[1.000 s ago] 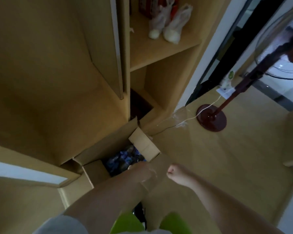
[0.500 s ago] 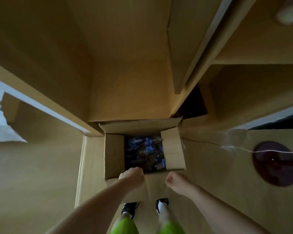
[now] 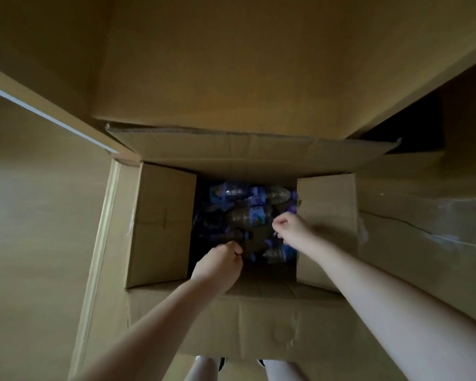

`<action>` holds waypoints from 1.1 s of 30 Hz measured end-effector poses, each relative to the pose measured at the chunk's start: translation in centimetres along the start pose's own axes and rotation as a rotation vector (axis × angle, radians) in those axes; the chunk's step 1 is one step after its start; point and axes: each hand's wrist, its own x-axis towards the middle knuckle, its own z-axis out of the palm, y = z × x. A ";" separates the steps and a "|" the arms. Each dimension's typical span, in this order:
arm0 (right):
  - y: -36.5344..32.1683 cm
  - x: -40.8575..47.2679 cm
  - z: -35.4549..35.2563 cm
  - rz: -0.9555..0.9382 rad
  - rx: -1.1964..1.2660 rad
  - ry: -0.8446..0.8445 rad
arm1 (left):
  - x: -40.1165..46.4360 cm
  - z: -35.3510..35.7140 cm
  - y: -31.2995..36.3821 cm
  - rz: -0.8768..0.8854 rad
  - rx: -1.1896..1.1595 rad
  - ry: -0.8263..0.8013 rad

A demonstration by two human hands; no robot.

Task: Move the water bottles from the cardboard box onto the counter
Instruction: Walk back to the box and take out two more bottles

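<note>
head view: open brown cardboard box on the floor, all four flaps folded out
bottles: clear plastic water bottles with blue-purple labels lie jumbled on their sides deep in the box; none out yet, counter not in view
left hand: inside the box at the near edge, fingers curled; too dark to tell if it grips a bottle
right hand: over the right side of the pile, fingers curled loosely; contact with a bottle unclear
risk, grip: pile is loose and dim, so a blind grab could catch a label or cap and the bottle may slip back
risk, flaps: near flap and right flap crowd the forearms and may snag a lift
labels: blue-purple with a small coloured logo; text unreadable, brand unknown
</note>
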 end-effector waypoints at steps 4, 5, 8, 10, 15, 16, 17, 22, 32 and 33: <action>1.1 7.2 3.5 0.138 0.320 0.025 | 5.9 2.6 -2.9 -0.033 -0.070 0.022; 1.0 8.9 4.1 0.154 0.409 0.038 | 7.1 3.2 -3.3 -0.031 -0.086 0.021; 0.4 13.6 5.4 0.142 0.535 0.122 | 9.9 4.6 -4.3 -0.017 -0.135 0.043; -0.1 16.5 5.9 0.140 0.595 0.171 | 11.3 5.3 -5.4 -0.018 -0.162 0.080; -1.8 21.3 6.7 0.220 0.930 0.072 | 13.2 6.0 -7.7 -0.035 -0.173 0.110; -1.9 21.7 7.1 0.214 0.951 0.050 | 13.5 6.1 -7.9 -0.039 -0.176 0.115; -2.0 21.9 7.5 0.202 0.968 0.048 | 13.7 6.1 -8.1 -0.039 -0.180 0.122; 0.1 21.1 8.6 0.056 0.886 0.125 | 14.1 6.6 -8.2 -0.010 -0.196 0.126; -1.7 12.2 6.1 -0.446 0.111 0.528 | 12.8 2.7 -5.9 0.094 -0.064 0.357; -2.3 11.2 5.1 -0.484 0.090 0.520 | 12.8 2.0 -5.7 0.119 -0.052 0.387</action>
